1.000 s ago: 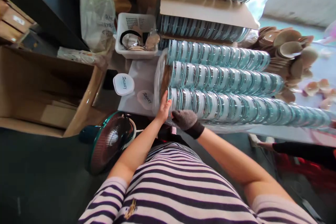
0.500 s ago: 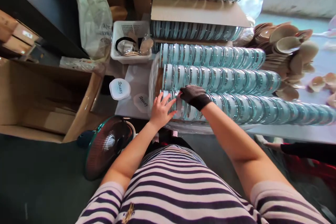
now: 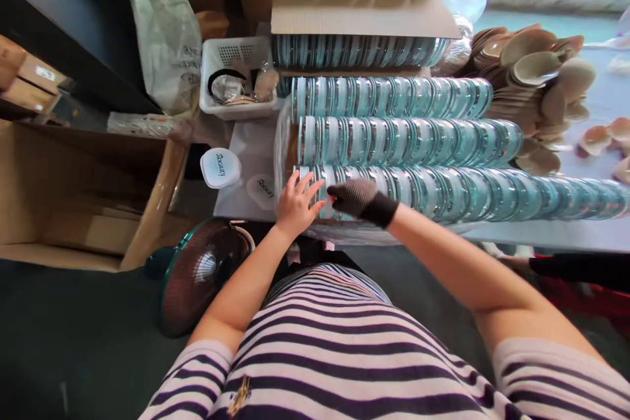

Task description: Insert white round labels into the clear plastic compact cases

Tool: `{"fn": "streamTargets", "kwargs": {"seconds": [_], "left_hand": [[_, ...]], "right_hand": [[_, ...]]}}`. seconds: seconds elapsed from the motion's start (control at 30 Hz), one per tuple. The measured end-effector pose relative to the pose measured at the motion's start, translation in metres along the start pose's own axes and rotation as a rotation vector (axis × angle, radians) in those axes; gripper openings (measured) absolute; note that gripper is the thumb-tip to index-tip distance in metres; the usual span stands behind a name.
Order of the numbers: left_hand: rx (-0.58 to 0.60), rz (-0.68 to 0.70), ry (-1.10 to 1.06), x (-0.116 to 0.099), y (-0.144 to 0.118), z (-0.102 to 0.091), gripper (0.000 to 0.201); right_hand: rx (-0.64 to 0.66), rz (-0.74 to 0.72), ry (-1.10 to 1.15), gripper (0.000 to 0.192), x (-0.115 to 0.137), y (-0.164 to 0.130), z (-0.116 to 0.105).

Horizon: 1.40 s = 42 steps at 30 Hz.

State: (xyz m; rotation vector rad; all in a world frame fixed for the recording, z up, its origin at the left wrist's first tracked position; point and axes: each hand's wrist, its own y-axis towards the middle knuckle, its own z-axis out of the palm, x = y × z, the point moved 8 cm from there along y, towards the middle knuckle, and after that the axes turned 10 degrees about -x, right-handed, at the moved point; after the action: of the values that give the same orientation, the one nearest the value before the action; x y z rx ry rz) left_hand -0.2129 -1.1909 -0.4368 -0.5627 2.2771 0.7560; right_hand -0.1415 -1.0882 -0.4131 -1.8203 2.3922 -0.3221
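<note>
Long rows of clear, teal-tinted round containers lie on their sides, packed rim to rim. My left hand, bare, rests with fingers spread on the left end of the front row. Just right of it is my right hand, in a dark ribbed glove. Its fingers are curled together against the same row, and anything pinched in them is too small or hidden to make out. Behind the front row lies the middle row, with the back row beyond.
A white oval piece marked "Sbeauty" lies left of the rows. Farther back stands a white basket of small items. Beige spoon-like pieces are piled at right. An open carton and a fan stand at left.
My right hand has shifted from the gap between two rows nearer to me, onto the front row. My left hand stays on the row's end. The view has shifted slightly.
</note>
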Motion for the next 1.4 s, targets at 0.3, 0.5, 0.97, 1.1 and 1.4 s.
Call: {"fn": "streamTargets", "kwargs": {"seconds": [0.3,0.5,0.97,1.1,1.4], "left_hand": [[0.020,-0.002,0.121,-0.010,-0.002,-0.003,0.048],[0.133,0.143,0.052,-0.051,0.008,0.024,0.055],[0.206,0.122,0.076,-0.050,0.012,0.042,0.060],[0.200,0.131,0.085,-0.051,0.011,0.044,0.061],[0.161,0.141,0.081,-0.058,0.012,0.038,0.055]], "right_hand": [[-0.048,0.158,0.191,0.039,0.031,-0.062,0.082],[-0.211,0.345,0.019,0.038,-0.070,-0.024,-0.019],[0.031,0.036,-0.070,0.032,-0.051,0.005,-0.025],[-0.045,0.192,0.048,0.036,-0.033,-0.069,0.031],[-0.185,0.249,0.190,0.039,-0.031,-0.097,0.080]]}}
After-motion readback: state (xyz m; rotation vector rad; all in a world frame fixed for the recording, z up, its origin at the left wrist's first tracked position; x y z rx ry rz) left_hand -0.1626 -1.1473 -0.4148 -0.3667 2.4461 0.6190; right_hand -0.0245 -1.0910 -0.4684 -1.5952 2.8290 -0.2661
